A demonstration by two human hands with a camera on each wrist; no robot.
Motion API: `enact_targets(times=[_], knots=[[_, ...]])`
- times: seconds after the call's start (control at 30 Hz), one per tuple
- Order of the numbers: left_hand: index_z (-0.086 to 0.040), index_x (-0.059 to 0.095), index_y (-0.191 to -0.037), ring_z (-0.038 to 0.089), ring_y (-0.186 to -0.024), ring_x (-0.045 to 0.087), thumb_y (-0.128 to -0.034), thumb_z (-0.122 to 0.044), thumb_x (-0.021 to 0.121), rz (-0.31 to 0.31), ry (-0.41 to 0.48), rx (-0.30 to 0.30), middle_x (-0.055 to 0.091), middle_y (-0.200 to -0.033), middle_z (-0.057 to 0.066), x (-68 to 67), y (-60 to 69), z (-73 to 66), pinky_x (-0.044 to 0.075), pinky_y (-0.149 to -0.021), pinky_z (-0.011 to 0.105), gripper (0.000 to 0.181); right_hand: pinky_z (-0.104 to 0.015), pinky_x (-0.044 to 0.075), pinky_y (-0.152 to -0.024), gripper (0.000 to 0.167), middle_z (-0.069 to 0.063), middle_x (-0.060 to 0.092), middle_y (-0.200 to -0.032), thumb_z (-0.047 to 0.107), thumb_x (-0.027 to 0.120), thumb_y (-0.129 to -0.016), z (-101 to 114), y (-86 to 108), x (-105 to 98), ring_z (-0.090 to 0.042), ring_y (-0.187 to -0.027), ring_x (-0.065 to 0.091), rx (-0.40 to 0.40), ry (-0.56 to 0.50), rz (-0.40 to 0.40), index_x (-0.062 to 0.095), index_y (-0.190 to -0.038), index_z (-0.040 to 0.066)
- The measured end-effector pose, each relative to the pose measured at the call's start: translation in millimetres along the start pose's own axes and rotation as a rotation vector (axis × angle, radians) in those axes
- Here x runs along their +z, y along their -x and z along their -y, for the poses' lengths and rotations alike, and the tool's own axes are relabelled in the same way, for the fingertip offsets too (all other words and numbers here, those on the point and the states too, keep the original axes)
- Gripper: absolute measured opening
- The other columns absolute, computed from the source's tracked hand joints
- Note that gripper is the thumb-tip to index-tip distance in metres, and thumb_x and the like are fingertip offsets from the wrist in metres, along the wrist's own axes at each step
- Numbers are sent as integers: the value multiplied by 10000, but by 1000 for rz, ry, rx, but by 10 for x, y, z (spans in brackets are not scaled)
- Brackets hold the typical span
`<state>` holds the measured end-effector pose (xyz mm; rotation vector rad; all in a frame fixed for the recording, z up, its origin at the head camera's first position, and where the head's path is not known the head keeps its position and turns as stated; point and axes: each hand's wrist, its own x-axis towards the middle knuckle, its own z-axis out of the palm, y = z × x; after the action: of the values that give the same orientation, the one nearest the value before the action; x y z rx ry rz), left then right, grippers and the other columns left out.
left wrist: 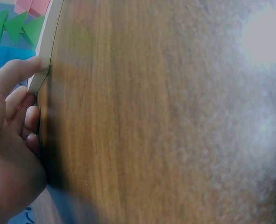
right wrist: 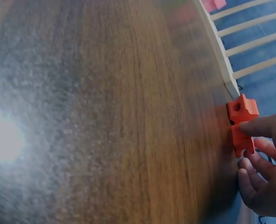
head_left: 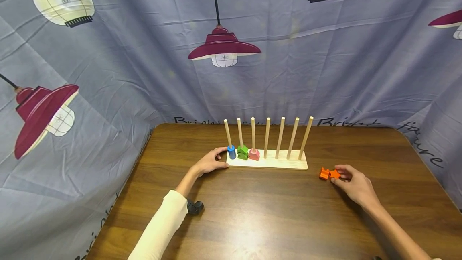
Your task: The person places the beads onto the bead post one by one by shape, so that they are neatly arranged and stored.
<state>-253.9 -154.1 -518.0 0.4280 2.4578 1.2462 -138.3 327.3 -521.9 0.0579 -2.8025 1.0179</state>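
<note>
A wooden peg board [head_left: 268, 163] with several upright pegs stands toward the back of the table. My left hand [head_left: 211, 161] holds its left end, thumb at the front edge and fingers around the side. On the left pegs sit a blue cylinder block [head_left: 231, 153], green blocks [head_left: 242, 152] with pointed edges, and a pink block [head_left: 254, 155]. To the right of the board, my right hand [head_left: 357, 185] pinches an orange star-shaped block [head_left: 335, 174] between thumb and fingers. A second orange block [head_left: 324, 173] with a hole touches its left side.
The brown wooden table [head_left: 252, 212] extends in front of the board. A grey curtain [head_left: 281, 83] printed with lamps hangs behind the table. A small black device [head_left: 195, 207] is by the left sleeve [head_left: 162, 224].
</note>
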Motion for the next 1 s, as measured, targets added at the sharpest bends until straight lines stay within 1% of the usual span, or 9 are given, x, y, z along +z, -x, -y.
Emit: enact_targets(times=[0.13,0.2,0.27,0.33,0.43,0.57,0.63,0.87,1.0], knots=[[-112,462,-1498,226,-1019,434,-884,-216,765,1,-1,-1,500,-1142,79,2,-7,5,370,-846,367,693,-594,449,-796,408,-273,658,-1127,84,784,-852,3,-27,0,-461,-995,634,-22,8,32,647,-1223,-15],[-116,459,-1501,225,-1021,434,-885,-213,765,3,0,-5,499,-1149,79,2,-10,5,371,-847,364,695,-608,445,-787,383,-268,666,-1106,76,788,-845,5,-38,-2,-464,-985,636,-27,10,35,661,-1197,-9],[-113,461,-1500,225,-1020,434,-883,-205,767,2,2,-6,499,-1151,81,2,-12,3,372,-845,361,695,-571,460,-776,355,-242,682,-1067,80,799,-835,-2,-52,-1,-433,-953,652,-25,12,25,672,-1156,-3],[-117,465,-1498,220,-1018,435,-882,-203,770,1,5,-7,500,-1151,77,4,-12,3,373,-843,357,692,-456,484,-763,335,-204,694,-1029,95,814,-826,-17,-63,-1,-350,-903,671,-16,13,8,678,-1118,5],[-112,473,-1491,219,-1009,436,-876,-196,775,-7,8,-5,502,-1130,79,8,-11,2,370,-836,355,691,-392,461,-733,325,-178,697,-997,127,820,-828,-32,-72,-6,-297,-879,662,13,10,1,666,-1088,9],[-100,474,-1489,223,-997,429,-874,-187,775,-12,18,-3,496,-1099,85,9,-3,-11,361,-824,353,690,-487,458,-751,358,-226,685,-1012,175,812,-848,-38,-74,-20,-376,-924,652,53,-11,19,632,-1093,-14],[-93,474,-1487,221,-995,428,-872,-183,776,-15,20,-2,497,-1092,86,7,1,-18,357,-821,349,691,-501,454,-763,368,-239,682,-1021,182,813,-848,-38,-70,-20,-384,-935,649,61,-17,20,624,-1093,-18],[-85,475,-1484,220,-995,432,-867,-185,781,-20,14,1,502,-1105,81,2,-3,-6,357,-823,346,695,-342,438,-712,432,-203,684,-1017,246,835,-831,-51,-58,-16,-264,-881,635,68,-9,25,625,-1103,-16],[-88,471,-1486,221,-994,431,-871,-191,780,-13,13,1,500,-1101,87,10,-18,10,358,-822,352,696,-344,444,-672,484,-198,676,-1013,298,824,-842,-56,-51,-25,-263,-864,612,67,-1,44,650,-1147,-34]])
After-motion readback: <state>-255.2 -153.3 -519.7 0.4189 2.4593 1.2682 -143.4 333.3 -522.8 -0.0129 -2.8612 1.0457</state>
